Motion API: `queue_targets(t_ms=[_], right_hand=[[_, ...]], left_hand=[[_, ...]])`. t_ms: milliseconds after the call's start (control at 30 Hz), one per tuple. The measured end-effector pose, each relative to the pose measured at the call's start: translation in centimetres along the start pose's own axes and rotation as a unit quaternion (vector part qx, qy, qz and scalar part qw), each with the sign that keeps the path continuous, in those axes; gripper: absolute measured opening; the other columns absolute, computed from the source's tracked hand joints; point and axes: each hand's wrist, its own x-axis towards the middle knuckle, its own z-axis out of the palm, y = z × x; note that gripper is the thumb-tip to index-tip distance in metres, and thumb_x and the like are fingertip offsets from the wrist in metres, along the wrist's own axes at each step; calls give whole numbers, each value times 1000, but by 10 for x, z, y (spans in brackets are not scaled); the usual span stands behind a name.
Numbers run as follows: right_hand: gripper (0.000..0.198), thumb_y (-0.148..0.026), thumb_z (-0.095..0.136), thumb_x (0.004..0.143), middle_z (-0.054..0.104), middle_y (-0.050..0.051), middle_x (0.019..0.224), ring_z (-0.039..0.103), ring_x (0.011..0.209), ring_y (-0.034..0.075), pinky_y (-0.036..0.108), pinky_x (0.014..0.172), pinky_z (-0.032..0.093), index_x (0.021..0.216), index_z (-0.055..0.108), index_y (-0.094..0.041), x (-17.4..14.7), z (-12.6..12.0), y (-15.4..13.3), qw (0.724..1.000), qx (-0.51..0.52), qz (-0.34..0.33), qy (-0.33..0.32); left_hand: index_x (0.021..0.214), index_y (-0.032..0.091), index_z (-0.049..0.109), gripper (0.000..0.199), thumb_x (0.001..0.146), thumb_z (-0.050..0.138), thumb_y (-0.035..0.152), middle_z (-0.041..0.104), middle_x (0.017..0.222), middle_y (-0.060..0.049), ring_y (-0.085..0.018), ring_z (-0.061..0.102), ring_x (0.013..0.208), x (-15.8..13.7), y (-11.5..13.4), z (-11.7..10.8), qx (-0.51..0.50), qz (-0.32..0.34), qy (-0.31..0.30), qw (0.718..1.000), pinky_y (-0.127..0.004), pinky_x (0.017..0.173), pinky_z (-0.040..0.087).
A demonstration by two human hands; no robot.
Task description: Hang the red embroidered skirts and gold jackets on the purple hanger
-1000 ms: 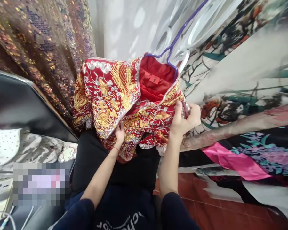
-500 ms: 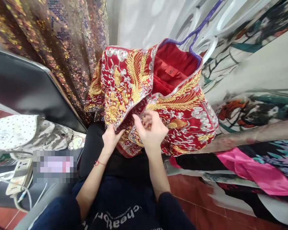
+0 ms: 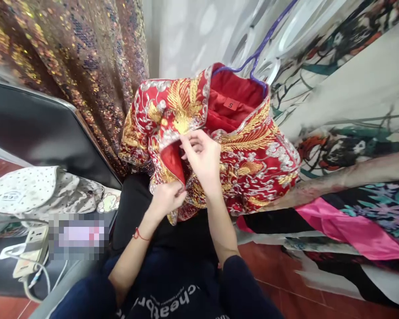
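Note:
A red jacket (image 3: 262,164) with gold and silver embroidery hangs on a purple hanger (image 3: 264,42) in front of me, its collar open and a small red size label (image 3: 231,104) showing inside. My left hand (image 3: 166,199) is closed on the lower part of the jacket's left-side front edge, where the plain red lining shows. Higher on that same edge, my right hand (image 3: 201,155) pinches the embroidered border between thumb and fingers. The lower end of the jacket rests over my dark-clad lap.
A sequined gold curtain (image 3: 96,66) hangs behind at left, beside a black chair back (image 3: 36,128). A dotted cloth bag (image 3: 23,190), a power strip (image 3: 31,250) with cables and a blurred-out item lie at left. Pink and black garments (image 3: 346,230) hang at right.
My right hand has moved up and taken the jacket's front edge. My left hand has shifted right and slightly down, turning the edge so the red lining shows.

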Motion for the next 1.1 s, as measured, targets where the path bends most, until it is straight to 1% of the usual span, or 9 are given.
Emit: queue_targets(t_ms=[100, 200, 333, 433, 567, 733, 900, 967, 1100], right_hand=[[26, -45, 51, 99, 66, -2, 76, 65, 62, 9, 23, 62, 53, 89, 56, -22, -2, -7, -2, 999, 32, -1, 22], [29, -48, 60, 95, 67, -1, 85, 64, 64, 10, 24, 61, 52, 108, 55, -23, -9, -16, -6, 998, -9, 0, 63], [50, -36, 57, 97, 66, 1, 95, 64, 69, 12, 24, 61, 52, 140, 34, -27, -13, -11, -6, 998, -3, -34, 46], [50, -27, 44, 101, 64, 6, 105, 66, 83, 15, 29, 69, 55, 149, 27, -27, -12, -11, -14, 990, -50, -76, 105], [48, -30, 45, 101, 60, 9, 113, 65, 96, 19, 34, 78, 57, 147, 31, -28, -7, -32, -22, 968, -113, -134, 180], [41, -31, 40, 103, 61, 10, 112, 66, 98, 21, 37, 77, 58, 144, 42, -27, -7, -54, -14, 959, -183, -157, 149], [38, -32, 48, 102, 56, 11, 119, 66, 103, 22, 40, 80, 58, 140, 45, -28, -22, -57, 1, 915, -174, -171, 321], [36, -36, 49, 101, 56, 10, 115, 65, 98, 21, 38, 75, 58, 136, 45, -26, -20, -51, 21, 908, -182, -156, 343], [31, -38, 50, 99, 59, 5, 93, 61, 78, 15, 32, 68, 54, 124, 49, -20, -7, -32, 65, 936, -192, -82, 282]], left_hand=[[61, 21, 48, 22, 83, 52, 20, 55, 58, 0, -13, 49, 53, 0, 27, 14, 2, 56, -20, 998, -28, 55, 31], [63, 21, 50, 21, 85, 52, 20, 58, 60, -1, -14, 52, 54, -3, 42, 25, -10, 83, -10, 996, -28, 54, 32], [69, 21, 56, 15, 84, 53, 20, 63, 65, -3, -15, 57, 57, -5, 48, 29, -16, 73, -32, 997, -28, 56, 35], [70, 21, 55, 15, 84, 52, 20, 63, 66, -2, -14, 56, 57, -4, 48, 28, -19, 65, -43, 997, -28, 55, 34], [65, 21, 47, 21, 85, 51, 17, 57, 63, 0, -12, 50, 54, -3, 49, 26, -40, 90, -39, 994, -28, 56, 32], [66, 21, 48, 19, 83, 55, 16, 56, 63, 1, -13, 49, 55, -4, 53, 28, -23, 69, -33, 997, -29, 55, 31], [72, 23, 57, 13, 84, 58, 20, 62, 68, -1, -15, 56, 60, -11, 64, 41, -39, 121, -80, 989, -30, 55, 32], [74, 24, 60, 9, 83, 62, 21, 66, 71, -3, -18, 60, 62, -11, 62, 53, -24, 82, -109, 990, -31, 55, 32], [80, 21, 66, 12, 84, 57, 14, 72, 80, -8, -22, 65, 68, 9, 29, 76, 29, -62, -104, 992, -31, 57, 34]])
